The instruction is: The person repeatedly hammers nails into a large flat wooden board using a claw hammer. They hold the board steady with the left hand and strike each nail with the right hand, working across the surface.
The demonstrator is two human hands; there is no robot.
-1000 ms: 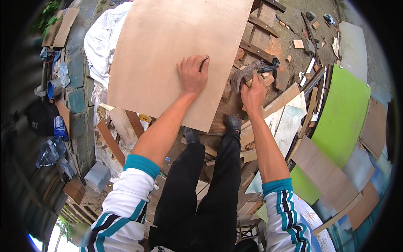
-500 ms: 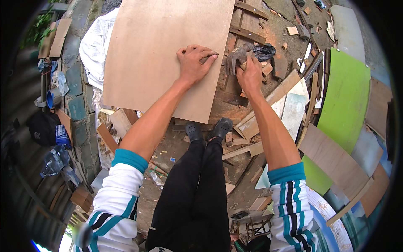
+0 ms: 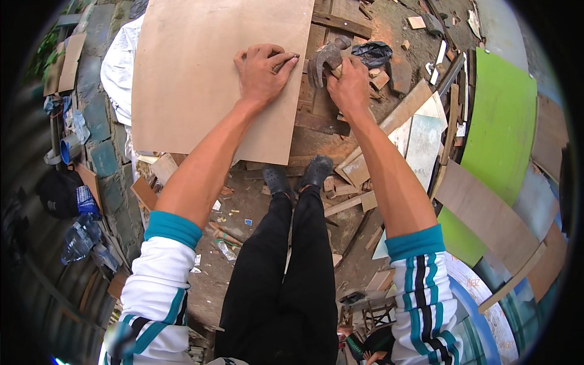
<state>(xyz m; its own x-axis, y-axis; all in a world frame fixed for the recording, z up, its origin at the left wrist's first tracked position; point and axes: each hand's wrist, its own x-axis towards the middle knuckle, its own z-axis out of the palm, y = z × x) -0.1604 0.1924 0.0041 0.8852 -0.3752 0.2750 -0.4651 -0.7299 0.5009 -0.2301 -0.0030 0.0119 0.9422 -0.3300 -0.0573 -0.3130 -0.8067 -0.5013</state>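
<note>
Black trousers [image 3: 277, 292] run up from 6 o'clock to a pair of dark grey clogs [image 3: 277, 180] pretty much dead centre, planted on a dirt floor [image 3: 207, 286] with scraps all over it. White sleeves with stripes and teal cuffs come in at about 8 o'clock (left sleeve [image 3: 159, 267]) and 4 o'clock (right sleeve [image 3: 420, 286]).

Past the feet there's a big tan board [image 3: 207, 91] at 11 o'clock, lying flat, its top end cut off by the edge of the view. The left hand [image 3: 263, 76] sits over it between 11 and 12, thumb and index pinching a small dark object [image 3: 296, 56] right by the board's 1 o'clock-side edge. Too tiny to say what it is, tbh.

Right hand [image 3: 350, 85] is at 1 o'clock, just off the board, fingers wrapped round the wooden handle of a claw hammer [image 3: 327, 59]. The claw points to about 7, and the striking face is up toward 1.

Just beyond that hand, also around 1, is a crumpled black plastic bag [image 3: 372, 53], with wood offcuts [image 3: 380, 80] near it. A dark timber crosspiece [image 3: 340, 24] sits further up, around 12:30.

Out toward the rim: white cloth [image 3: 118, 76] at 10 beside the board, a block wall [image 3: 100, 131] around 9:30, and a bright green panel [image 3: 499, 121] at 2:30.
</note>
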